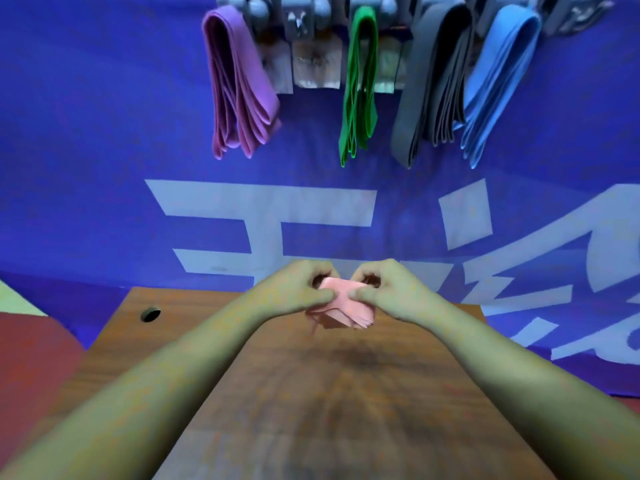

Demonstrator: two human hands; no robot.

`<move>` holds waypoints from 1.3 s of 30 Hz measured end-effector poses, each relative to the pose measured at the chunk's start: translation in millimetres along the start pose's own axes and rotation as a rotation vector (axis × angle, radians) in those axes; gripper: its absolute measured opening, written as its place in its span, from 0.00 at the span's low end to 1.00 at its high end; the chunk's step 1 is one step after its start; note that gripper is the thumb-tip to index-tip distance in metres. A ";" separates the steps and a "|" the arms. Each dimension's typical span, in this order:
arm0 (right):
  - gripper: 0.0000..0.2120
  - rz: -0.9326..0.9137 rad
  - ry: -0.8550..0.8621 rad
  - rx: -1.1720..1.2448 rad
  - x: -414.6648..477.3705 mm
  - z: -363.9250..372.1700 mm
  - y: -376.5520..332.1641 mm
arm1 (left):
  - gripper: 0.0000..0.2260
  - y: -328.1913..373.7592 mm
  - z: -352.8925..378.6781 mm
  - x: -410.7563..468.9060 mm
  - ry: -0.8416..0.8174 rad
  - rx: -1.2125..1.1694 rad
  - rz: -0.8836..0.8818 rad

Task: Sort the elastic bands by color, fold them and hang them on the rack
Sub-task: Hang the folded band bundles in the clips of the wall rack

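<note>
Wood-grain surface (311, 410) fills the near field; small round hole (150, 314) toward its 10 o'clock corner. Both forearms run up the middle to the far edge.

Left hand (294, 289) and right hand (391, 289) meet at 12 o'clock over the far edge, thumbs almost touching. Each pinches the pink band (341, 308) from its own side, fingers curled behind it. The band is folded into a short, thick stack and held just above the wood, loose ends hanging at 6 o'clock.

Handling, judged: light, soft, rubbery, likely springy enough to unfold if let go. Best gripped across the whole stack near the fold, so no layer slips free.

Count in hand: one pink stack; layers too blurred to number.

Beyond, a blue banner (104, 168) with large pale lettering hangs behind the surface. At 12 o'clock high, the grey rack (287, 15). Four bundles hang there, one per colour: purple bundle (235, 84) at 11 o'clock, green bundle (358, 84) at 12, grey bundle (429, 84) and blue bundle (498, 81) toward 1. One peg between purple and green looks free, a likely place for pink.
</note>
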State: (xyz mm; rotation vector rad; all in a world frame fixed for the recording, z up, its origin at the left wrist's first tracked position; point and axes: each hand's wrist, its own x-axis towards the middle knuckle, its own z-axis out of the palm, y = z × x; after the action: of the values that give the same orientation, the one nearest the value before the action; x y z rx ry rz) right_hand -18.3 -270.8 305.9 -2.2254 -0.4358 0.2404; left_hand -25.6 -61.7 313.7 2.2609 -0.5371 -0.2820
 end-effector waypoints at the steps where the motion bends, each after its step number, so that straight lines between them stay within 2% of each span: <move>1: 0.02 0.000 -0.005 0.008 1.7 -2.3 -7.2 | 0.01 1.2 -6.6 -1.9 0.015 0.029 0.011; 7: 0.01 -0.015 -0.037 0.151 7.5 -16.7 -41.2 | 0.01 6.5 -33.1 -12.1 0.009 -0.127 -0.006; 9: 0.02 -0.006 -0.056 0.203 6.5 -19.1 -49.3 | 0.05 8.1 -38.8 -14.7 0.002 -0.160 -0.002; 17: 0.03 0.018 -0.054 0.282 0.6 -24.3 -61.6 | 0.02 20.8 -55.2 -22.5 -0.040 -0.209 0.043; 24: 0.03 0.045 -0.157 0.415 -3.5 -19.1 -64.6 | 0.03 31.2 -61.5 -28.3 -0.063 -0.038 0.048; 27: 0.01 0.017 -0.171 0.417 -4.1 -21.7 -69.4 | 0.05 31.2 -62.5 -31.0 -0.086 -0.076 0.020; 30: 0.07 0.005 -0.163 0.414 -3.4 -27.1 -73.8 | 0.04 33.6 -65.2 -32.8 -0.108 -0.178 0.031; 32: 0.12 0.018 -0.156 0.387 -2.6 -31.0 -73.4 | 0.05 36.9 -68.6 -33.6 -0.117 -0.144 0.047; 36: 0.13 0.038 -0.182 0.418 -3.7 -27.2 -71.4 | 0.04 44.6 -73.7 -33.3 -0.127 -0.043 0.096; 39: 0.15 0.027 -0.287 0.473 -4.1 -23.4 -70.9 | 0.03 47.0 -77.3 -32.5 -0.135 -0.059 0.106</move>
State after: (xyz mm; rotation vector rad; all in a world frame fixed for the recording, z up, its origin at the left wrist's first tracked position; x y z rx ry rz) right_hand -30.9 -247.0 375.7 -1.7377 -0.4478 0.6165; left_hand -40.1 -25.2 401.5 2.1591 -0.7072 -0.3937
